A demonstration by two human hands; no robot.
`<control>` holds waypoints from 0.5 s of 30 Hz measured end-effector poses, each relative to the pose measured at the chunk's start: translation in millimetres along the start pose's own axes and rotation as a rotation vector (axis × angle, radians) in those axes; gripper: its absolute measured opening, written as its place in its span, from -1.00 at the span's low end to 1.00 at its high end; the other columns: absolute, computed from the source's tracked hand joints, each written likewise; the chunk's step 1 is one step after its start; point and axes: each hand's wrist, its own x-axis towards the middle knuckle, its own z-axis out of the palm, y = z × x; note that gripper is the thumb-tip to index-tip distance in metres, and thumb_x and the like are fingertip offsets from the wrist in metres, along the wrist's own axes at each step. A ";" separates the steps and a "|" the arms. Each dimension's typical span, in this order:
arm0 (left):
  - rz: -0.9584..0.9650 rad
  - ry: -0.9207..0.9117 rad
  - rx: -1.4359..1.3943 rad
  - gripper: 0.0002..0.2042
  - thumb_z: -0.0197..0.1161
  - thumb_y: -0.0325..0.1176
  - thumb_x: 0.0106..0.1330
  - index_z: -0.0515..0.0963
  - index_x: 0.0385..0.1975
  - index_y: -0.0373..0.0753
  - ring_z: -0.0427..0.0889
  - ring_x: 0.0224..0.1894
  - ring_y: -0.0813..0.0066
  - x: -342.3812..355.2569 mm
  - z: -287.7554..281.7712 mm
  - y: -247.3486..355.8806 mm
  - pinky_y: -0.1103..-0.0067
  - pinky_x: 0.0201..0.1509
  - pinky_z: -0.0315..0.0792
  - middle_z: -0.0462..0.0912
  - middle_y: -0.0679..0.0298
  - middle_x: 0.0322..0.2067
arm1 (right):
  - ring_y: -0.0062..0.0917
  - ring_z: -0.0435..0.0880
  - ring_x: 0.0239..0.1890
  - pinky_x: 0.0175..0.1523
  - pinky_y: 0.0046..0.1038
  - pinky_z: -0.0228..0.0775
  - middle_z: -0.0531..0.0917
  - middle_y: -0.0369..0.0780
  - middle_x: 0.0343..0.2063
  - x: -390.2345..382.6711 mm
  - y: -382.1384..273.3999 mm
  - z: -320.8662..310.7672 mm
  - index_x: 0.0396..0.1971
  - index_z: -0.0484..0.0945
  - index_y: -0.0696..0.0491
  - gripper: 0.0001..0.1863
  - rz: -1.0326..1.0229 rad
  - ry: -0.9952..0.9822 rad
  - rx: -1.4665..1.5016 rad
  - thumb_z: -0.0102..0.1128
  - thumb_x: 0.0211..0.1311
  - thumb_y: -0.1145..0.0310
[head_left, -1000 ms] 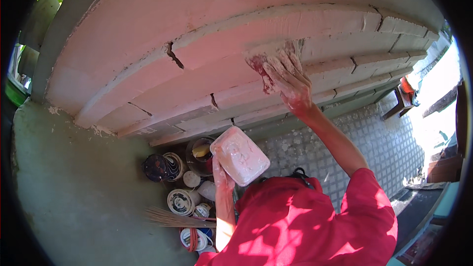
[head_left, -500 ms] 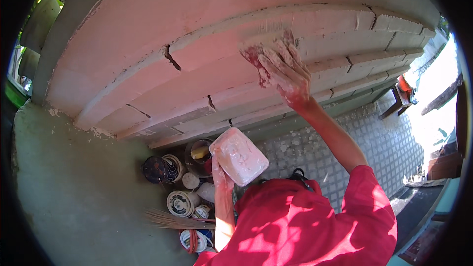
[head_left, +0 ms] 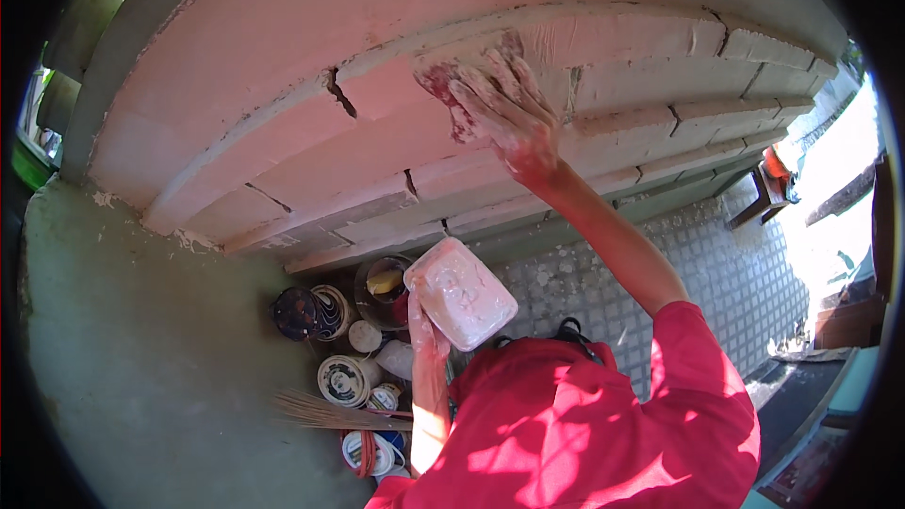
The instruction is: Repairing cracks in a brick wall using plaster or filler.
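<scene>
My right hand [head_left: 504,113], coated in pale paste, presses against the wall's upper band. Its fingers lie over a flat dark-red scraper [head_left: 439,85], smeared with paste; most of its shape is hidden by the hand. A wet-looking layer covers the wall [head_left: 603,42] around it, which has stepped ledges and dark vertical gaps. Lower down, my left hand [head_left: 426,325] grips a shallow rectangular plastic tub [head_left: 462,294] by its left side. Whitish paste smears the tub, and its fingers are partly hidden by it.
Several paint buckets [head_left: 345,380] stand at the lower left, beside a bundle of thin sticks [head_left: 330,411]. A dark basin [head_left: 382,290] with something yellow in it sits by the wall foot. Patterned tiles [head_left: 716,273] cover the floor; a small wooden stool [head_left: 762,196] is far right.
My right hand has slid left along the wall with the scraper, leaving a smeared band behind it. The tub in my left hand has moved slightly up.
</scene>
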 end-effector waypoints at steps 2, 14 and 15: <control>-0.001 -0.005 0.011 -0.47 -0.10 0.03 0.40 0.25 0.23 -0.21 0.47 0.13 0.25 2.5 0.7 3.2 0.30 0.23 0.38 0.44 0.20 0.14 | -0.34 0.45 0.19 0.28 -0.19 0.28 0.58 -0.28 0.02 -2.6 4.0 22.3 -0.07 0.61 0.01 -0.56 -0.003 -0.052 -0.017 0.12 -0.05 0.53; 0.000 -0.029 0.029 -0.48 -0.05 0.03 0.39 0.29 0.19 -0.21 0.50 0.09 0.29 2.7 -22.0 18.9 0.34 0.19 0.41 0.47 0.21 0.09 | -0.37 0.50 0.14 0.28 -0.20 0.29 0.60 -0.29 -0.02 10.5 -34.6 29.5 -0.09 0.61 0.03 -0.59 -0.076 0.079 0.022 0.13 -0.04 0.48; 0.003 -0.004 0.030 -0.48 -0.04 0.03 0.39 0.29 0.19 -0.21 0.50 0.08 0.29 3.3 -24.5 18.8 0.35 0.18 0.41 0.48 0.21 0.09 | -0.37 0.50 0.14 0.28 -0.20 0.29 0.60 -0.29 -0.02 13.6 -33.7 36.8 -0.09 0.61 0.03 -0.59 -0.076 0.081 0.019 0.13 -0.04 0.48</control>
